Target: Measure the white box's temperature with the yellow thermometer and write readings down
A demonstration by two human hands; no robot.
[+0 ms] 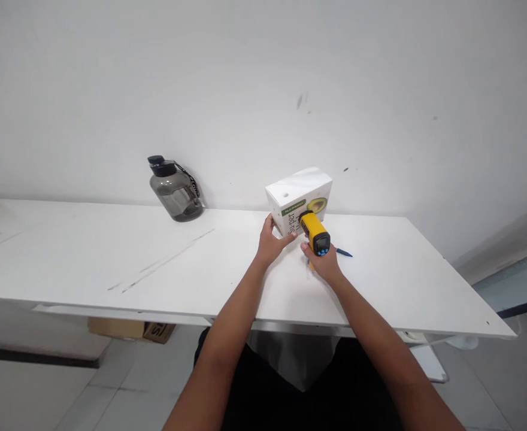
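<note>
A white cardboard box (300, 193) stands on the white table with a printed avocado on its front face. My left hand (271, 242) grips its lower left edge, thumb across the front and fingers at the side. In my right hand (325, 261) is a yellow-and-black infrared thermometer (314, 228), held by its handle. Its small screen and blue buttons face me, and its nose points at the box front, close to it; whether they touch I cannot tell. Just right of my right hand lies a blue pen (344, 252), partly hidden by the hand.
A grey see-through water bottle (176, 191) with a black cap and strap is at the back left, near the wall. The white table (88, 257) runs along the wall and ends at the right. Below it, a brown carton (120, 327) sits at the left.
</note>
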